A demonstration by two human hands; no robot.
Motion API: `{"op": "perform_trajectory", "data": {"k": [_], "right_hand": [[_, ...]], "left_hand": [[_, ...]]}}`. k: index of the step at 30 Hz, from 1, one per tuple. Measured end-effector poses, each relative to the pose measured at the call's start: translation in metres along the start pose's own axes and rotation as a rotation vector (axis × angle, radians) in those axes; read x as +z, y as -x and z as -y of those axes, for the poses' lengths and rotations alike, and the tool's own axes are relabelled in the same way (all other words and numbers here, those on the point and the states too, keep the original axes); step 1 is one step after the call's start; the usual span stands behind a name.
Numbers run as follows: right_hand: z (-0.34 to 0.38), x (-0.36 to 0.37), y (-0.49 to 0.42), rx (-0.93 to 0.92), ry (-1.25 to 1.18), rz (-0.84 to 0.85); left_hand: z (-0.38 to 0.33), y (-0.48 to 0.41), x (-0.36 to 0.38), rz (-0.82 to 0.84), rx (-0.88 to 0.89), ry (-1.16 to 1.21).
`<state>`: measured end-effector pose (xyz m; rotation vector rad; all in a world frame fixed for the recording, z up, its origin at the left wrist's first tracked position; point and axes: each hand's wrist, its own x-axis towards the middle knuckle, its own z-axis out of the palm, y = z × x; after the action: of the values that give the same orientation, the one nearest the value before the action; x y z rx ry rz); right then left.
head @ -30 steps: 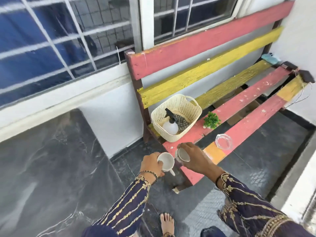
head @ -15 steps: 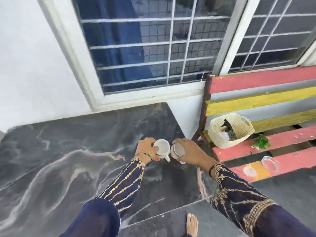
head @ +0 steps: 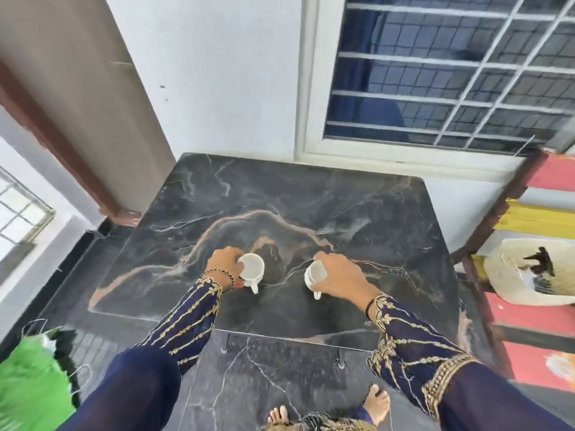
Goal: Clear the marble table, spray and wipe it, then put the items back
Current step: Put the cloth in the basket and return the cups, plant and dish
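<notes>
The dark marble table [head: 280,200] with pinkish veins fills the middle of the head view. My left hand [head: 224,263] grips a white cup [head: 252,270] by its side, low over the table's centre, its handle pointing toward me. My right hand [head: 337,276] holds a second white cup [head: 315,276] from above, a little to the right of the first. Both cups sit at or just above the marble; contact is hard to judge.
At the right stands a red and yellow slatted bench [head: 535,312] carrying a cream basket [head: 529,275] with a spray bottle's black trigger [head: 539,261] showing. A barred window [head: 451,73] is behind the table. Something green [head: 31,381] lies at the lower left. My bare feet [head: 378,402] are below.
I have turned left from the bench to the table. Both hands carried the cups over the marble and moved apart, now lower over its centre.
</notes>
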<state>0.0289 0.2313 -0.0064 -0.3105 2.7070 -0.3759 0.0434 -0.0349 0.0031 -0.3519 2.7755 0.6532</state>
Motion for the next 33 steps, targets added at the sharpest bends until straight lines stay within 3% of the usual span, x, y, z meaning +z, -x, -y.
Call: {"op": "perform_trajectory", "data": {"k": [7, 20, 27, 33], "right_hand": [[0.011, 0.01, -0.01, 0.039, 0.018, -0.026], [0.008, 0.015, -0.011, 0.077, 0.0, -0.079], [-0.008, 0.006, 0.003, 0.076, -0.078, -0.123], [-0.047, -0.007, 0.03, 0.112, -0.141, -0.171]], "left_hand": [[0.017, -0.011, 0.009, -0.006, -0.029, 0.078], [0.012, -0.029, 0.009, 0.105, 0.049, -0.034], [-0.032, -0.014, 0.003, -0.152, 0.092, -0.544], [-0.115, -0.007, 0.014, -0.205, 0.325, -0.538]]}}
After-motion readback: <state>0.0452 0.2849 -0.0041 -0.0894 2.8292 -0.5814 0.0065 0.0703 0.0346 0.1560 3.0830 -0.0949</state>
